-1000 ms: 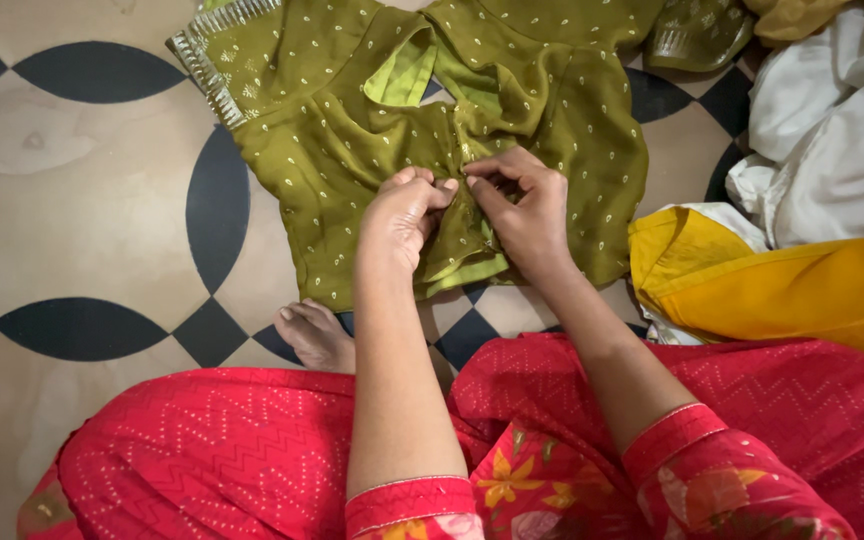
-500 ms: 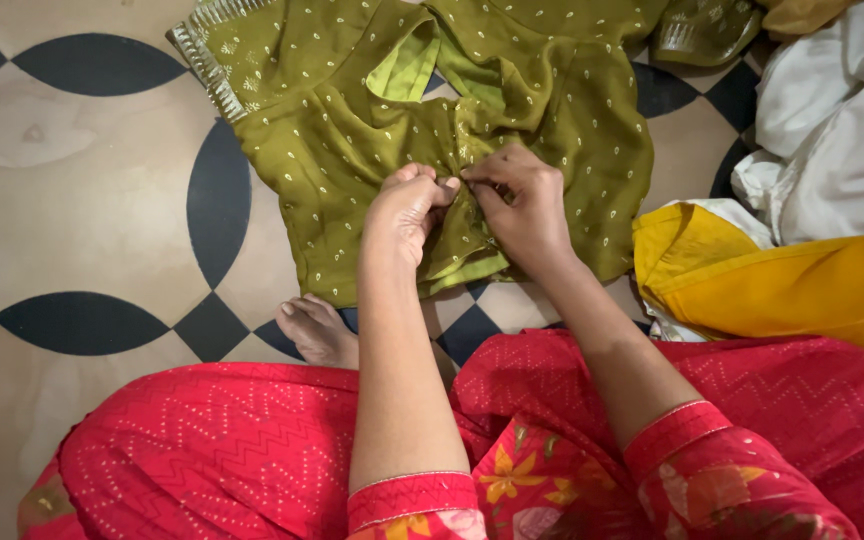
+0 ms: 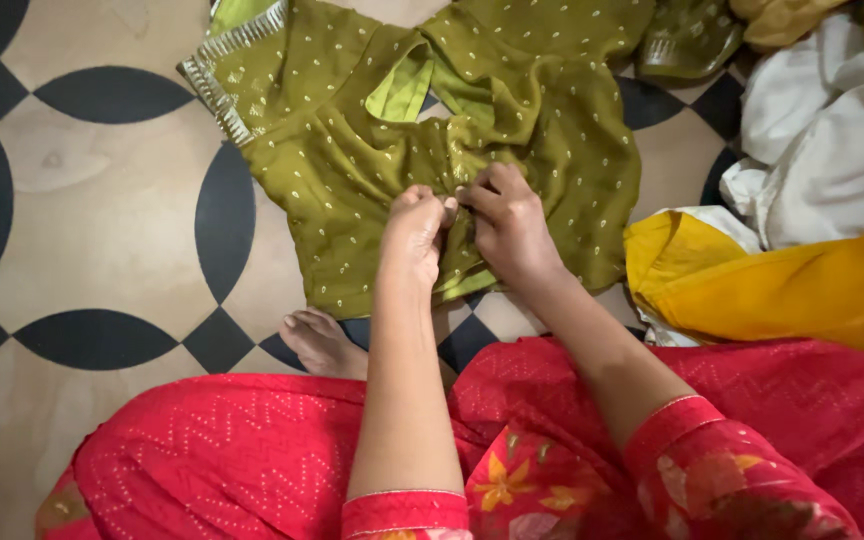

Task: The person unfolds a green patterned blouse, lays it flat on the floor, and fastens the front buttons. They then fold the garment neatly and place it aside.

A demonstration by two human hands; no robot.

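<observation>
1. The olive-green blouse (image 3: pixel 352 170) with small pale dots lies spread flat on the tiled floor (image 3: pixel 82 230), in the upper middle of the view.
2. The left hand (image 3: pixel 414 232) pinches the fabric near the middle of the blouse front; its fingers are closed on the cloth.
3. The right hand (image 3: pixel 512 225) sits just at 3 o'clock from the left hand, touching it, and also grips the same fold of the blouse with bent fingers.
4. Whether some small tool is between the fingers, I cannot tell; the fingers hide that spot.
5. A silver-trimmed sleeve edge (image 3: pixel 220 85) of the blouse is at 10 o'clock from the hands.
6. At 3 o'clock from the hands lies a yellow cloth (image 3: pixel 782 290), near the blouse hem, and above it, at 2 o'clock, a white cloth (image 3: pixel 832 150).
7. A bare foot (image 3: pixel 324 345) shows at 7 o'clock from the hands, just below the blouse hem, on the floor.
8. The red patterned garment (image 3: pixel 212 460) of the person fills the bottom of the view, at 6 o'clock.
</observation>
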